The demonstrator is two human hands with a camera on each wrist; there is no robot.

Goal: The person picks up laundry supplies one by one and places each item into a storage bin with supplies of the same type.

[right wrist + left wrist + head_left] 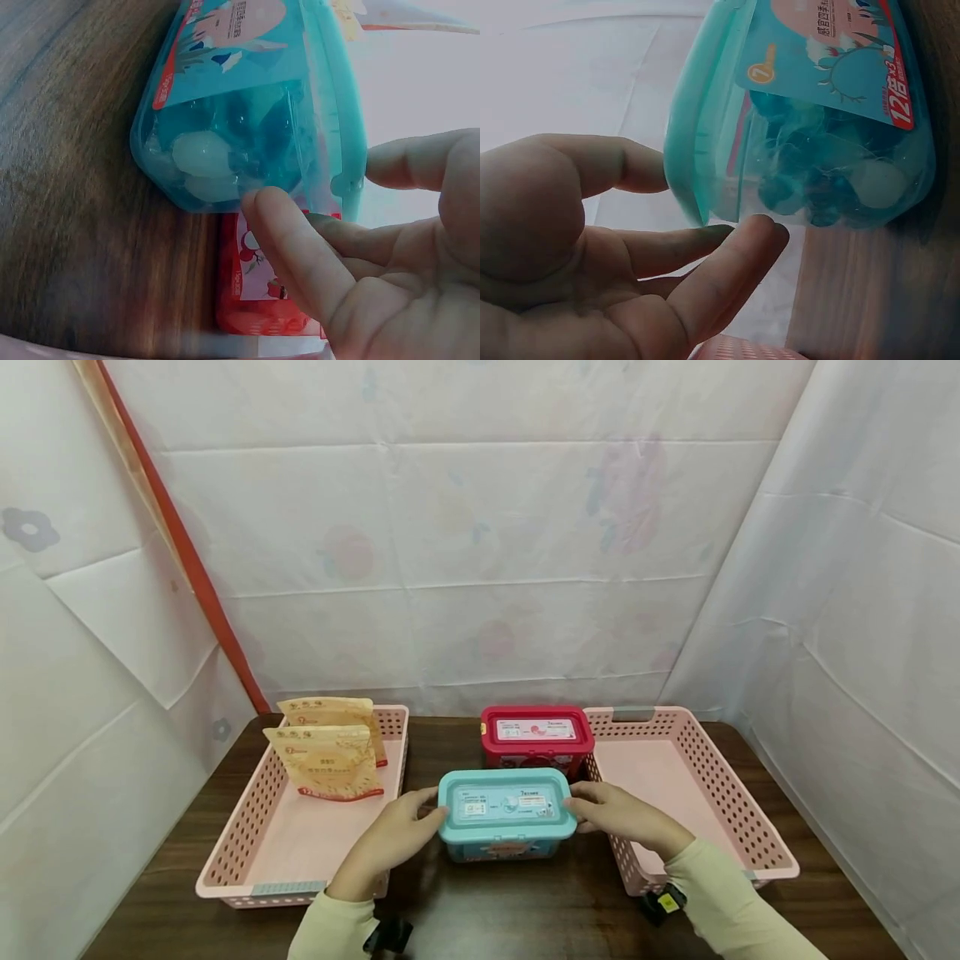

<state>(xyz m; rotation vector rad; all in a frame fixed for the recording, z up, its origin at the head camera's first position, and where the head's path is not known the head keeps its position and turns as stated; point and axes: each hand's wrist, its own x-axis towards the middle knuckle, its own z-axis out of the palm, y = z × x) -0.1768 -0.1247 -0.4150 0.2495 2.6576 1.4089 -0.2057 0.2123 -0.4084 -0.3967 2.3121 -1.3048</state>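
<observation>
A teal lidded tub of pods (506, 810) rests on the dark wooden table between two pink baskets. Its clear side shows rounded blue-green and white pods (881, 182). At its left end, my left hand (393, 835) holds it, thumb at the lid's rim and fingertips against the side below. My right hand (626, 814) grips the opposite end in the same way; its thumb (409, 163) meets the lid edge and a long finger lies along the side. Just behind stands a similar red tub (536, 737), partly hidden by the teal one.
The left pink basket (251, 852) holds two yellow stand-up pouches (330, 764) toward its back. Beside the red tub, the right pink basket (738, 793) reaches near the table's right edge. White curtains (465, 543) enclose the back and sides.
</observation>
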